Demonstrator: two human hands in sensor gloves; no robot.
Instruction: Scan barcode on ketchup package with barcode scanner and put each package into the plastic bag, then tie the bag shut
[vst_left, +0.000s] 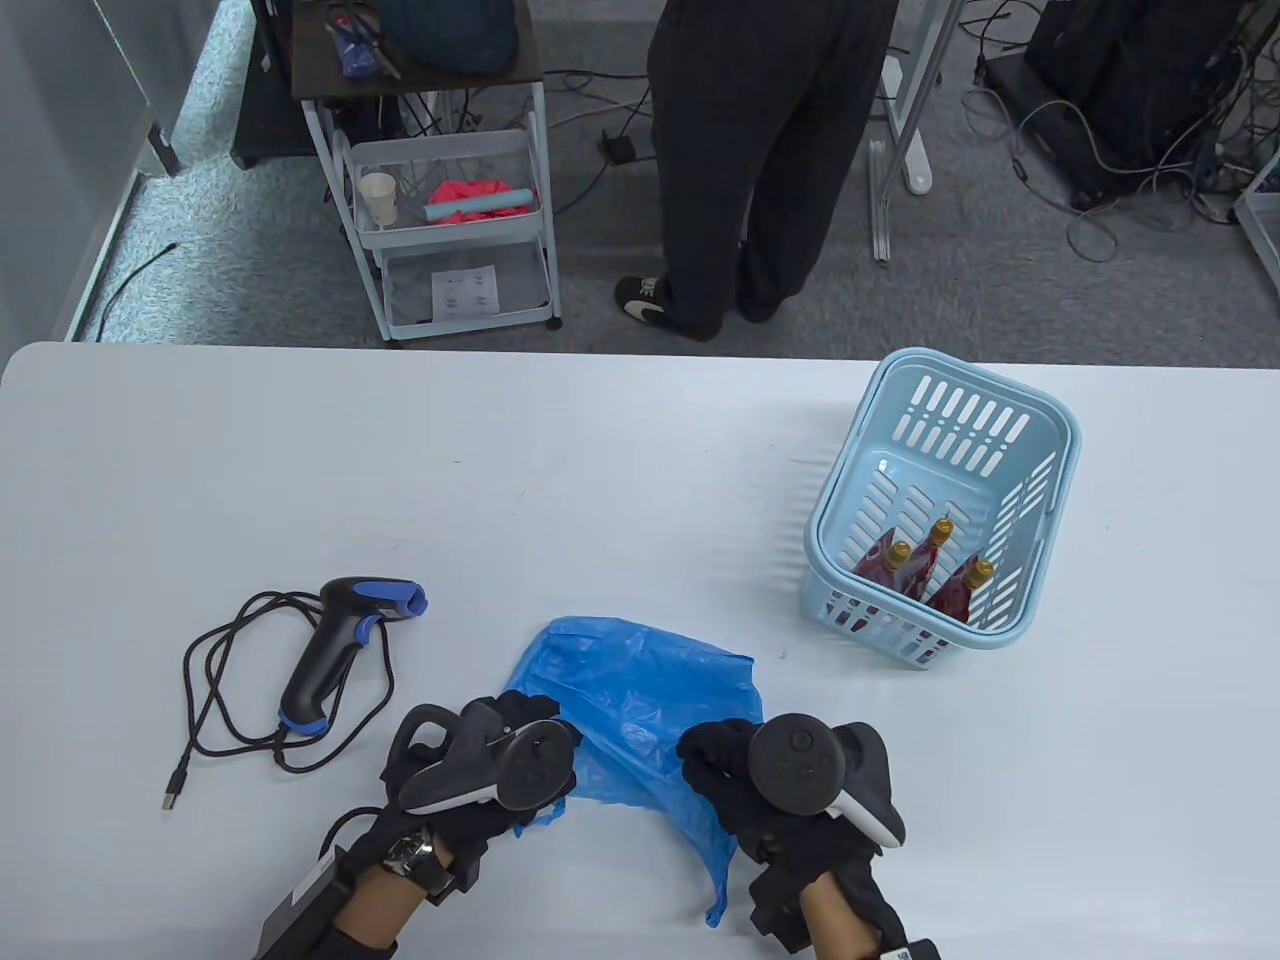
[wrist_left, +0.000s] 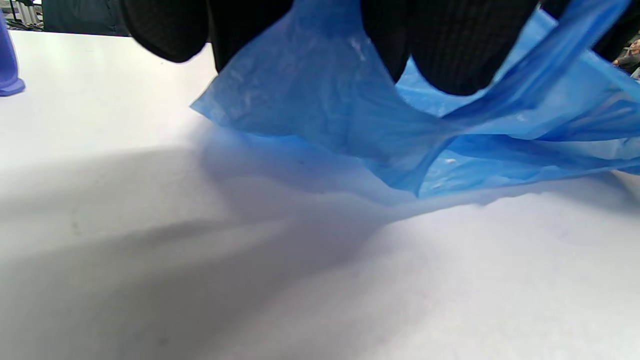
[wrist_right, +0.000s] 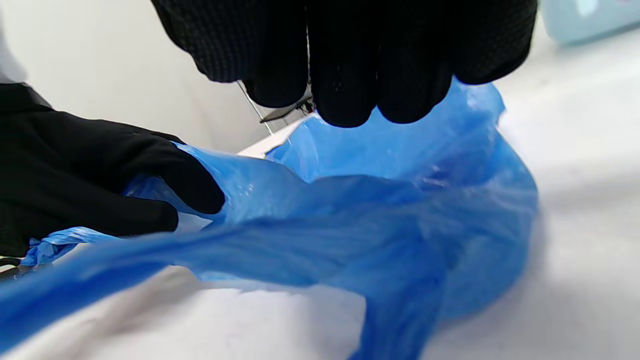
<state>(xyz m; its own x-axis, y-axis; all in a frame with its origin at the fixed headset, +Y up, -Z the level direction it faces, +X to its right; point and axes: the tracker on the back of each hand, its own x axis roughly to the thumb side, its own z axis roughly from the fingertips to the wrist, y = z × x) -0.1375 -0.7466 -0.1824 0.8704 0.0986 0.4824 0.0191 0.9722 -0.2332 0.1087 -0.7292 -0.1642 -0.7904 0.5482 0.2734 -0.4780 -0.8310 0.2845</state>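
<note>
1. Plastic bag (vst_left: 640, 690): blue, thin, lying limp on the white surface (vst_left: 600, 480) near the front edge, between both hands.
2. Left hand (vst_left: 490, 770) pinches the bag's left edge; right hand (vst_left: 790, 790) has its fingers curled on the right edge.
3. Judged step: opening the mouth. Pull the two layers apart gently, keeping the film from tearing, and leave the opening facing the basket.
4. Ketchup packages (vst_left: 925, 570) stand in the light-blue basket (vst_left: 1040, 500), well apart to the right.
5. Barcode scanner (vst_left: 345, 645) lies untouched on the left, cable coiled beside it.
</note>
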